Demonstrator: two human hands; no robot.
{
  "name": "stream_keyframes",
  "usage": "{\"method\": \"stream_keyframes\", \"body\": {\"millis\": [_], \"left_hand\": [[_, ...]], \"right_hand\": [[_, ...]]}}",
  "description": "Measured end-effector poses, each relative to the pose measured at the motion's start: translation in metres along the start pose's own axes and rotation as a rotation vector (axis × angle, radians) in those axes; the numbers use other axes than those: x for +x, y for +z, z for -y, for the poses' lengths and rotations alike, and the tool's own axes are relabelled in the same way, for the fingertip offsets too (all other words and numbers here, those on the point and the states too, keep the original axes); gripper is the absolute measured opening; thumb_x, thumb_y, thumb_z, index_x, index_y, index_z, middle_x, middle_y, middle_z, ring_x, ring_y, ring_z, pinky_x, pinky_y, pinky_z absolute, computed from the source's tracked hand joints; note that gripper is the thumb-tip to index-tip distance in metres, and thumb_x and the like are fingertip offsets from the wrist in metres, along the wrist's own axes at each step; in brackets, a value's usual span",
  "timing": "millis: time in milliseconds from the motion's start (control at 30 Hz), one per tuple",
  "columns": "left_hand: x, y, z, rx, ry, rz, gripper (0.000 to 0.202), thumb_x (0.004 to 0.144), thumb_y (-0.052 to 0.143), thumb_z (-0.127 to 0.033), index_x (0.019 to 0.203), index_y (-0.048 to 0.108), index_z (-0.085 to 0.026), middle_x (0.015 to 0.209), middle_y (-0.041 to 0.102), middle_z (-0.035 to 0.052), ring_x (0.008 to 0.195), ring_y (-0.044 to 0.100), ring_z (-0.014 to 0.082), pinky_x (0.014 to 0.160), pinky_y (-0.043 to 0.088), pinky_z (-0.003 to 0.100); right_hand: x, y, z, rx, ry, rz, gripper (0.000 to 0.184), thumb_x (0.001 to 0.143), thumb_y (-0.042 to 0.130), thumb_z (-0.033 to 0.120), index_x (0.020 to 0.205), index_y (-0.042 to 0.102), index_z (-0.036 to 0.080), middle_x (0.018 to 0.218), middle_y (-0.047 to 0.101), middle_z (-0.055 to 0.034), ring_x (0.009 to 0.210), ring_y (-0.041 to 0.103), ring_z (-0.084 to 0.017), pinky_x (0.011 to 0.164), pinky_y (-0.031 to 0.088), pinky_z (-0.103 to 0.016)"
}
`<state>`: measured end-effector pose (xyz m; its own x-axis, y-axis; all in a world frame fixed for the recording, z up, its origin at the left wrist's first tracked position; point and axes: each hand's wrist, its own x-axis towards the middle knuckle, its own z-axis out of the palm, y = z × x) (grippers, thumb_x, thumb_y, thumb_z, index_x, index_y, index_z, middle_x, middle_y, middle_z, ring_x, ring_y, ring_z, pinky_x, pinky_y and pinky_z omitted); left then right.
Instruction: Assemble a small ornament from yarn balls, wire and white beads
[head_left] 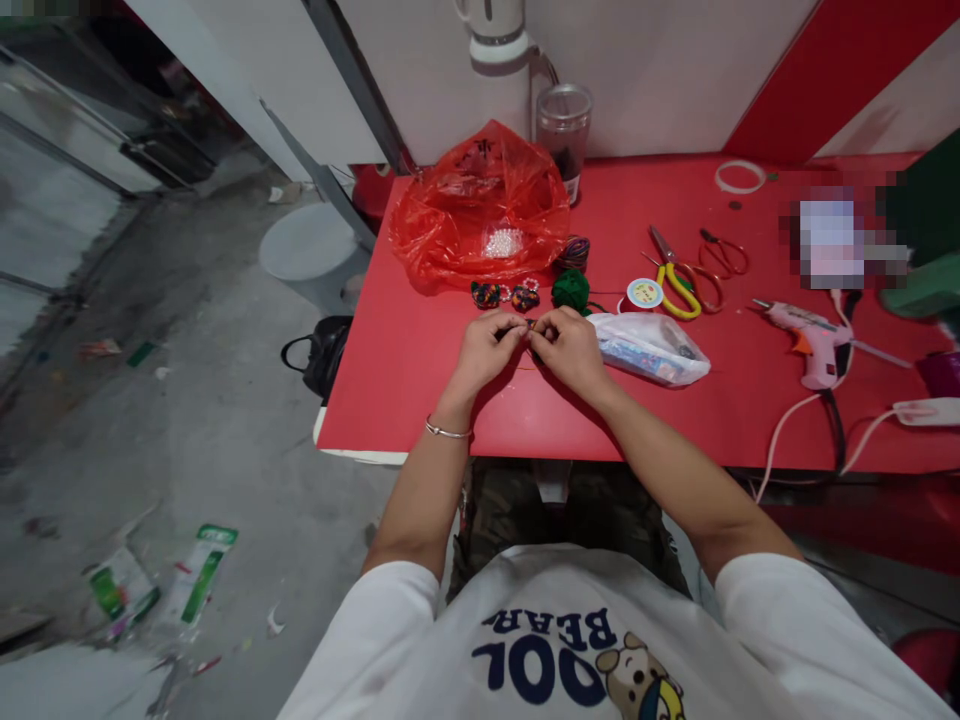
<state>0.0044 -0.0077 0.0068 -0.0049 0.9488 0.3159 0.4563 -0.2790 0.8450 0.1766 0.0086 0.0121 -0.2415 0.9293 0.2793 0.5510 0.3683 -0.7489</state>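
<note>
My left hand [489, 345] and my right hand [571, 347] meet over the red table [420, 400], fingertips pinched together on a small dark piece between them that is too small to name. A silver bangle [448, 431] circles my left wrist. Just beyond the hands lie two small multicoloured woven pieces [504, 295] and a green ball of yarn [572, 290]. A clear plastic bag [651, 347] with printed contents lies right beside my right hand.
A red plastic bag [480, 205] holding white beads sits at the back. Yellow-handled scissors [679, 285], small red scissors [721, 252], a tape roll [645, 293] and a pink glue gun [810, 340] with its cable lie to the right. A black bag [324, 352] sits on the floor left.
</note>
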Motion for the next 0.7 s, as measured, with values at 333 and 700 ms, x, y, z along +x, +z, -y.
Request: {"method": "stream_keyframes", "body": {"millis": [333,700], "left_hand": [[-0.0022,-0.0014,-0.0004,-0.193,-0.215,0.158,0.015,0.088,0.069,-0.029,0.085,0.078,-0.018,0.084,0.078,0.0047,0.076,0.067,0.016,0.077,0.054,0.03],[0.0017,0.0009,-0.0022,-0.396,-0.387,0.149,0.012,0.083,0.077,-0.026,0.076,0.077,-0.016,0.079,0.075,0.0037,0.074,0.065,0.0139,0.078,0.054,0.03]], "right_hand": [[-0.0025,0.0013,-0.0024,-0.145,0.003,0.125,0.007,0.097,0.063,0.022,0.092,0.068,0.021,0.105,0.066,-0.0099,0.094,0.062,-0.025,0.078,0.044,-0.035],[0.0004,0.0044,-0.008,-0.101,-0.004,0.093,0.007,0.093,0.071,0.022,0.087,0.07,0.022,0.098,0.067,-0.0062,0.089,0.063,-0.022,0.079,0.047,-0.034]]}}
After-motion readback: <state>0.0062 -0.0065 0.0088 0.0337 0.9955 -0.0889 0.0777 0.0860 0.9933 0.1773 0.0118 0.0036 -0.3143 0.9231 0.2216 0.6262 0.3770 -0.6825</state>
